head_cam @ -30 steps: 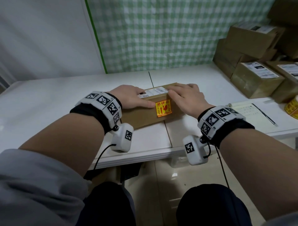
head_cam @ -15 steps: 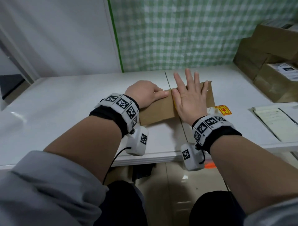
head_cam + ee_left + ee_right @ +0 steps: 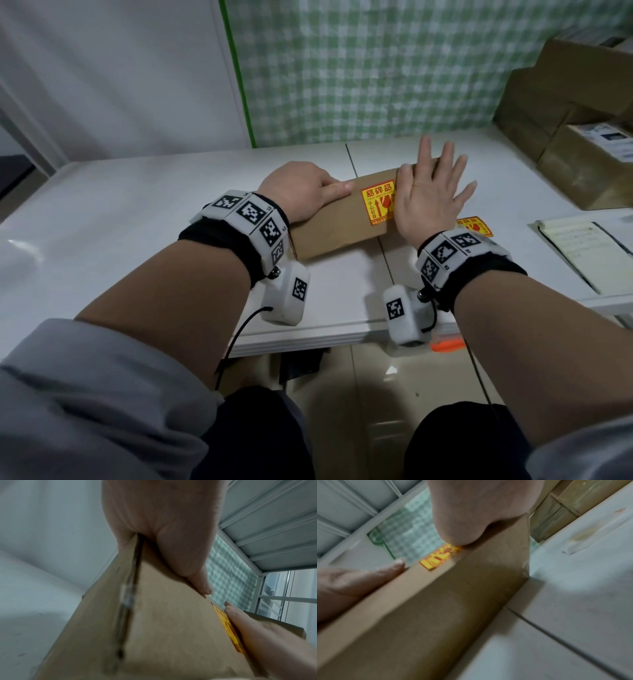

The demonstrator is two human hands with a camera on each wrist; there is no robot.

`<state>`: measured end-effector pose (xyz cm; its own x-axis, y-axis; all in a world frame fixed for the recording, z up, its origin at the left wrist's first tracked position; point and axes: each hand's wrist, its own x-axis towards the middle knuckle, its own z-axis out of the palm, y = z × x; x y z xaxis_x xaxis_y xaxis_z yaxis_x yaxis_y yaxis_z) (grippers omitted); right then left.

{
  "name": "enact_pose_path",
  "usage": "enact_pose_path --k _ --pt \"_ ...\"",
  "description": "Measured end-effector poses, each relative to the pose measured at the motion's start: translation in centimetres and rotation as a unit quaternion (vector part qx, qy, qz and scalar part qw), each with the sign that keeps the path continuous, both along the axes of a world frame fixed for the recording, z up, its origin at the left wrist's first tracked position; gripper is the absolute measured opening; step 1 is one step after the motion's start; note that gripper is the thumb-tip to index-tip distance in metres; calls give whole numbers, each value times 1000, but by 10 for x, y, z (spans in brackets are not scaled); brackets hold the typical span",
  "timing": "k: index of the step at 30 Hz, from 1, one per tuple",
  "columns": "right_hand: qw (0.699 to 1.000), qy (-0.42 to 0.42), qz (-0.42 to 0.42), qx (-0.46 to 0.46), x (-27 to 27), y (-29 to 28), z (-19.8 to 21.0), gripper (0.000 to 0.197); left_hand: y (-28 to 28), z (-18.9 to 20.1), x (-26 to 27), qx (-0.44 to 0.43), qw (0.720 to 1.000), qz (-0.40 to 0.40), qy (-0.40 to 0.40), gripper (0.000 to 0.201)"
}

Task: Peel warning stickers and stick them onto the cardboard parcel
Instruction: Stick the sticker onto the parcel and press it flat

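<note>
A brown cardboard parcel (image 3: 329, 226) lies flat on the white table (image 3: 137, 212), with a yellow and red warning sticker (image 3: 376, 202) on its upper face. My left hand (image 3: 301, 192) grips the parcel's left end, thumb lying along the top. My right hand (image 3: 428, 198) lies flat with fingers spread on the right part of the parcel, just right of the sticker. The left wrist view shows the parcel (image 3: 163, 635) and the sticker's edge (image 3: 226, 628) beside the right hand (image 3: 265, 635). The right wrist view shows the sticker (image 3: 440, 557) under the palm's edge.
A second yellow sticker sheet (image 3: 474, 226) lies on the table right of the parcel. An open notebook (image 3: 582, 253) sits near the right front edge. Several cardboard boxes (image 3: 582, 144) are stacked at the back right. A green checked cloth (image 3: 376, 68) hangs behind.
The parcel was turned so another face is up. The right hand, flat over the sticker half a second ago, has slid right and uncovered it. The left hand keeps its grip.
</note>
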<state>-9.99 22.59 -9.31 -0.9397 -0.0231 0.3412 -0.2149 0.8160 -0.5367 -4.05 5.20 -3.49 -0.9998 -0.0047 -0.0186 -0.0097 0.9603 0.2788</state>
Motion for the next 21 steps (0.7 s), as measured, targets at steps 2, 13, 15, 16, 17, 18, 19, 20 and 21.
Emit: enact_pose_path --k 2,13,15,16,17,18,19,20,21 --pt "1000 8 -15 -26 -4 -9 11 57 -1 -1 -1 -5 1000 0 2 53" --pt "998 56 6 37 -5 -50 16 56 -7 -8 -13 -14 1000 -13 16 60" --pt "998 54 21 37 -1 -55 16 55 -9 -9 -14 -15 1000 -14 16 62" --pt "997 56 24 36 1 -55 16 55 -9 -9 -13 -15 1000 -15 18 61" --pt "997 60 28 35 3 -53 15 54 -8 -9 -12 -16 999 -16 22 60" --pt "997 64 32 37 4 -51 15 54 -8 -9 -10 -16 999 -18 27 58" --pt "996 68 36 40 5 -48 14 54 -7 -8 -8 -15 999 -19 30 56" --pt "996 72 37 47 5 -45 14 54 -6 -8 -6 -13 999 -20 32 54" --pt "995 73 35 53 5 -42 13 55 -6 -7 -4 -12 999 -21 32 53"
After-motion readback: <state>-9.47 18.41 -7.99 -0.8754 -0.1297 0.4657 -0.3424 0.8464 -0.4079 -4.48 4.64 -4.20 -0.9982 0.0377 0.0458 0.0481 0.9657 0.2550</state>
